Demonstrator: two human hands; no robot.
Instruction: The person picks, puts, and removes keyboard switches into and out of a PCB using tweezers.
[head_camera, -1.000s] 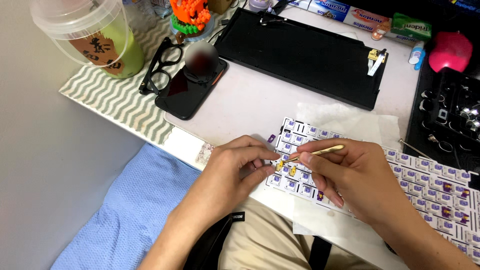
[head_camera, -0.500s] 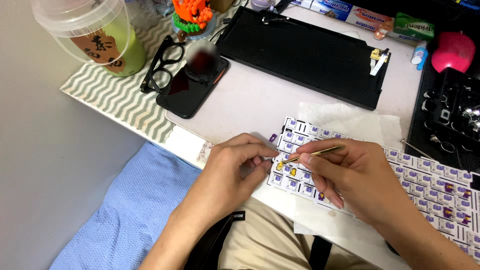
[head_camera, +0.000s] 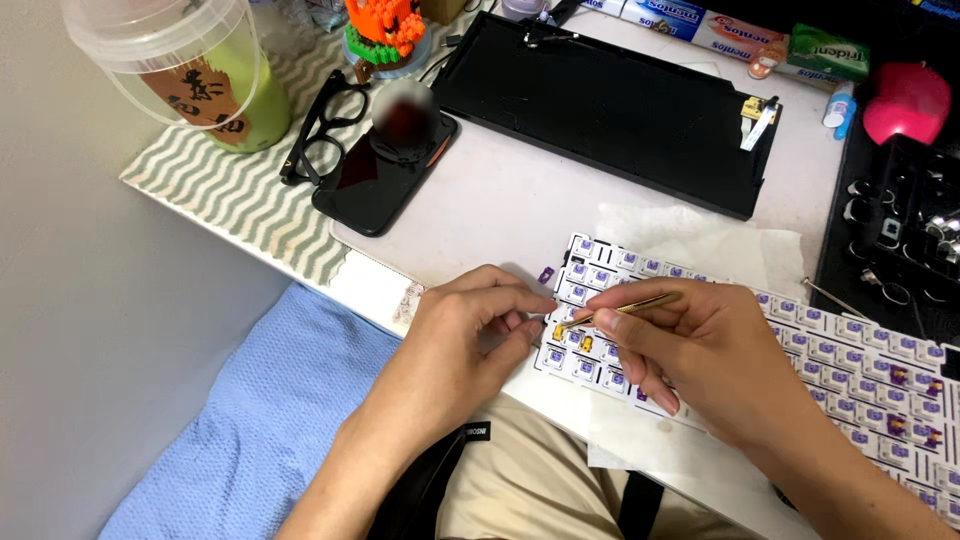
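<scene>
A white keyboard plate (head_camera: 850, 360) studded with small purple switches lies on a tissue at the table's near edge. My right hand (head_camera: 700, 350) grips gold tweezers (head_camera: 620, 310), whose tips touch a yellow part at the plate's left end. My left hand (head_camera: 460, 340) pinches the plate's left edge, thumb and forefinger closed beside the tweezer tips. A loose purple switch (head_camera: 546, 274) lies just beyond my left fingers.
A black keyboard case (head_camera: 610, 100) lies further back. A phone (head_camera: 370, 185), black glasses (head_camera: 320, 140) and a lidded green drink cup (head_camera: 200, 70) sit at the left on a zigzag mat. A black parts tray (head_camera: 900, 220) stands at the right. A blue cloth (head_camera: 250, 430) covers my lap.
Both hands stay at the plate's left end. The tweezer tips have shifted slightly along it; nothing was picked up or released.
</scene>
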